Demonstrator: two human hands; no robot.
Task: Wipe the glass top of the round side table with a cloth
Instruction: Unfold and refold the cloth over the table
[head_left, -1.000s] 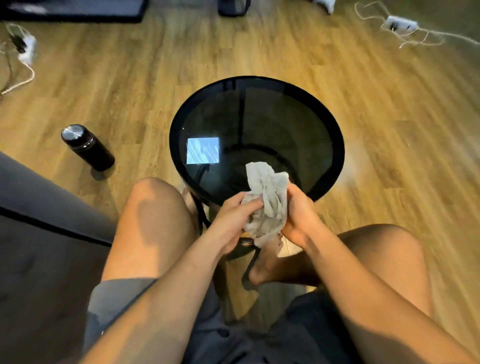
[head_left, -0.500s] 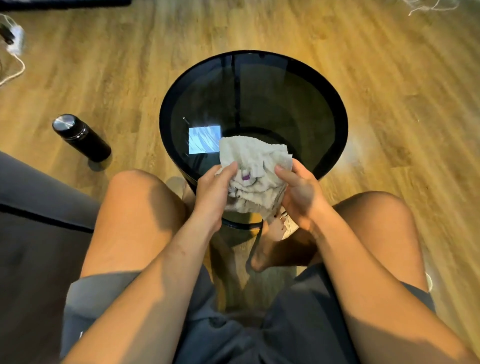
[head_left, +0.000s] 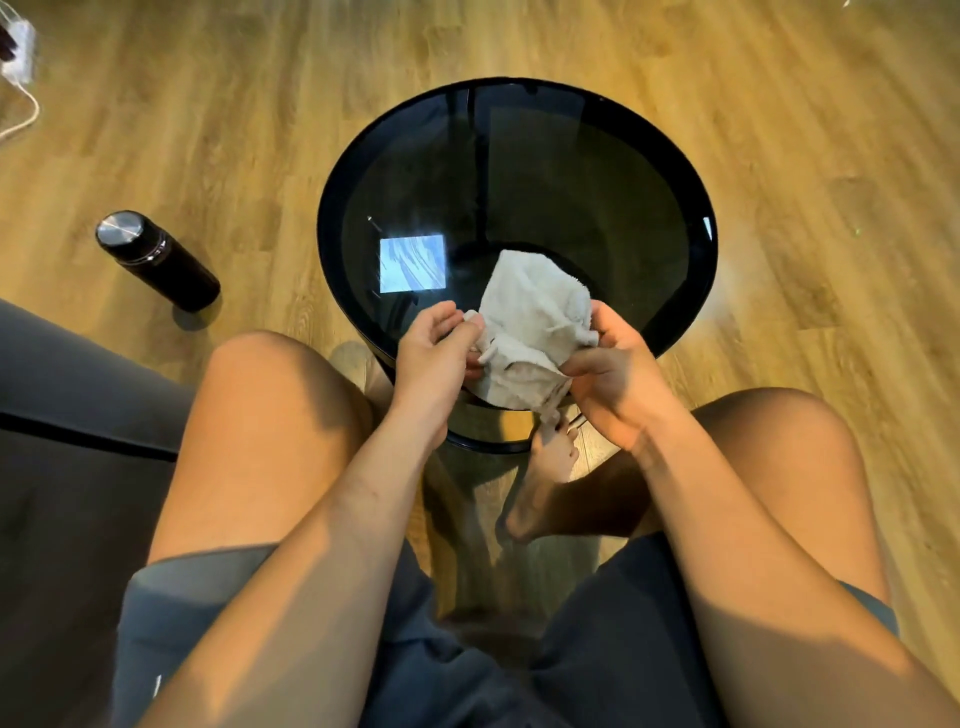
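A round side table (head_left: 696, 171) with a black rim and dark glass top stands on the wooden floor in front of my knees. A crumpled off-white cloth (head_left: 532, 325) hangs over the table's near edge. My left hand (head_left: 434, 356) pinches its left side. My right hand (head_left: 610, 364) grips its right side and lower corner. Whether the cloth touches the glass I cannot tell. A bright square reflection shows on the glass left of the cloth.
A black bottle with a silver cap (head_left: 156, 260) stands on the floor to the left. A white cable and plug (head_left: 18, 67) lie at the far left. A dark sofa (head_left: 62, 467) is at my left. My bare foot (head_left: 545, 478) rests under the table.
The cloth has been bunched narrower between both hands, which stay at the table's near edge. The view has shifted slightly so the table sits a little lower in frame.
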